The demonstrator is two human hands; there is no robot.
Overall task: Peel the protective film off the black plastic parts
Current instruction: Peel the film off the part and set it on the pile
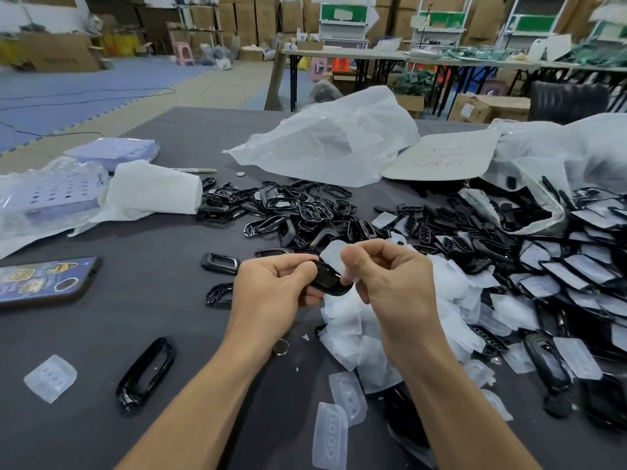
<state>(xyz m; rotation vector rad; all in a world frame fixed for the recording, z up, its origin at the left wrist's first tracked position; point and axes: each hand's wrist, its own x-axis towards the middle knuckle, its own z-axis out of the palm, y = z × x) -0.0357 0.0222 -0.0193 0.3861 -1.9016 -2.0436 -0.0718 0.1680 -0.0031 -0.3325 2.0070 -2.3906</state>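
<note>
My left hand (271, 293) grips a glossy black plastic part (330, 279) above the middle of the dark table (101, 418). My right hand (386, 279) pinches a translucent white film (334, 257) that lifts off the part's upper right end. Under my hands lies a heap of peeled white films (356, 334). A pile of black ring-shaped parts (288, 212) sits behind the hands. To the right spreads a large mass of black parts still covered with film (576, 276).
A phone (44, 281) lies at the left edge. A single black frame (147, 371) and a clear moulded piece (51, 378) lie near front left. White plastic bags (332, 140), tissue (152, 191) and a cardboard sheet (444, 154) sit at the back.
</note>
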